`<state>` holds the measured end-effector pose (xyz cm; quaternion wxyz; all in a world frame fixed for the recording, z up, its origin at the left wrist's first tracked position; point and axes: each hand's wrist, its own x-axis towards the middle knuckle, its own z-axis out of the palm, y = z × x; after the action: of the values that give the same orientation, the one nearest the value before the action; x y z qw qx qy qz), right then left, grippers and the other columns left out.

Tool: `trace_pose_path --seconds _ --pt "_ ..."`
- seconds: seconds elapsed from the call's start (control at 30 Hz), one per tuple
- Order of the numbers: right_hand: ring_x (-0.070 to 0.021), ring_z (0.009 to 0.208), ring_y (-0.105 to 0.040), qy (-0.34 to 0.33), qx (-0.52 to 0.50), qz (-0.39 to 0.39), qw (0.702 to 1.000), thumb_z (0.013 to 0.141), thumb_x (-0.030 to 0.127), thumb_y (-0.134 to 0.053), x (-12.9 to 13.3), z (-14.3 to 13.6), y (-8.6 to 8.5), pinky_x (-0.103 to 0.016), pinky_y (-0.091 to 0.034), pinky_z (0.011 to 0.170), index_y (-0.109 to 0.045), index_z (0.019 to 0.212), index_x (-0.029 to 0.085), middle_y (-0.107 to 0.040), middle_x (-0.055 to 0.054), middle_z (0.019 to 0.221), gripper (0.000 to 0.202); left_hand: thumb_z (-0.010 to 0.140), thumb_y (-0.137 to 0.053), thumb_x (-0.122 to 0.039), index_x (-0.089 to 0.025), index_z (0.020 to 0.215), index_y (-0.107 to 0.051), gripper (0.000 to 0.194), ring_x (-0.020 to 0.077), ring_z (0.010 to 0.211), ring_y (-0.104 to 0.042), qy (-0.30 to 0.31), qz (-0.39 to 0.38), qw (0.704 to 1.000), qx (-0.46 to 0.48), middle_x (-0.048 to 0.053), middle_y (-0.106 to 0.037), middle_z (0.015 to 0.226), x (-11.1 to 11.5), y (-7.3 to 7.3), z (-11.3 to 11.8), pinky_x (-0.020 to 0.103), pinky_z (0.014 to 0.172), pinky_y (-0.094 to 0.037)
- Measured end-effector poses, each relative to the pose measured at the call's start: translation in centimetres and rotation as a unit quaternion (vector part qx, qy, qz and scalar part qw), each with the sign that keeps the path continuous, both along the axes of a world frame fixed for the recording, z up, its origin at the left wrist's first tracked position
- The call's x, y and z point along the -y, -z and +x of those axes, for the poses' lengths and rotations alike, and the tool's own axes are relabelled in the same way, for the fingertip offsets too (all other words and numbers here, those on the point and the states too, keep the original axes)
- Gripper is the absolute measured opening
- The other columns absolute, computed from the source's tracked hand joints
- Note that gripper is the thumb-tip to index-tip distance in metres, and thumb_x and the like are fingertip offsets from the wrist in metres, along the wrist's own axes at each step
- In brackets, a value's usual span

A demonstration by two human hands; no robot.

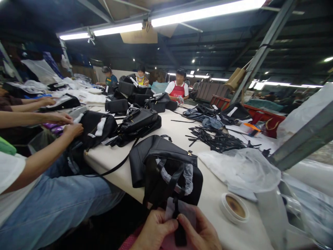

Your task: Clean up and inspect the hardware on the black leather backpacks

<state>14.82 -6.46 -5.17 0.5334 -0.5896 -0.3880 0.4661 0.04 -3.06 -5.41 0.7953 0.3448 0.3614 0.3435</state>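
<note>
A black bag (173, 173) rests at the near edge of the pale table, its handles wrapped in clear plastic. Just below it, my left hand (156, 227) pinches a black strap (180, 236) and a translucent sheet (191, 211) around it. From the other side my right hand (199, 231) grips the same strap and sheet, thumb close to my left thumb. Both hands are closed, with the fingertips almost touching. Part of the strap is hidden behind the fingers.
To the right are a tape roll (235, 208), a plastic bag (241, 170) and a pile of black straps (218, 139). Black bags (137, 121) are heaped further back. At the left, a person's hands (69, 126) work on another bag. A metal post (307, 135) slants at the right.
</note>
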Motion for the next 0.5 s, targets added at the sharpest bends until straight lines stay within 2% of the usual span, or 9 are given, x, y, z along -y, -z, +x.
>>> trace_pose_path --seconds 0.13,0.27,0.4,0.5 --pt "-0.0212 0.062 -0.064 -0.071 -0.049 -0.023 0.996 0.065 0.059 -0.076 -0.2 0.2 -0.7 -0.028 -0.050 0.056 -0.073 0.089 0.018 -0.071 -0.003 0.067 0.048 0.061 -0.084 -0.035 -0.012 0.065 -0.072 0.026 0.0116 0.058 -0.053 0.024 -0.004 1.000 0.007 0.001 -0.063 0.062 0.2 -0.7 -0.7 0.023 0.056 -0.036" --pt "-0.0195 0.064 -0.064 -0.133 -0.108 -0.027 0.985 0.068 0.057 -0.074 -1.0 -0.2 -1.8 -0.027 -0.049 0.057 -0.074 0.089 0.015 -0.070 -0.004 0.068 0.046 0.064 -0.081 -0.030 -0.013 0.070 -0.071 0.021 0.0118 0.060 -0.054 0.031 -0.010 0.999 0.018 0.001 -0.062 0.065 0.4 -0.8 -1.3 0.022 0.056 -0.038" --pt "-0.0172 0.063 -0.063 -0.186 -0.167 -0.030 0.968 0.067 0.050 -0.079 -1.9 -0.8 -3.3 -0.025 -0.046 0.058 -0.075 0.086 0.015 -0.071 -0.005 0.069 0.040 0.057 -0.083 -0.021 -0.014 0.086 -0.071 0.032 0.0177 0.075 -0.062 0.004 0.004 0.999 0.053 0.004 -0.068 0.079 0.4 0.0 -1.8 0.027 0.069 -0.044" --pt "-0.0143 0.058 -0.060 -0.192 -0.187 -0.039 0.963 0.068 0.045 -0.080 -2.2 -1.1 -4.3 -0.023 -0.042 0.055 -0.075 0.086 0.016 -0.070 -0.003 0.067 0.035 0.052 -0.080 -0.013 -0.016 0.094 -0.069 0.043 0.0197 0.079 -0.064 0.012 0.029 0.997 0.075 0.004 -0.069 0.086 0.4 0.4 -2.1 0.029 0.073 -0.045"
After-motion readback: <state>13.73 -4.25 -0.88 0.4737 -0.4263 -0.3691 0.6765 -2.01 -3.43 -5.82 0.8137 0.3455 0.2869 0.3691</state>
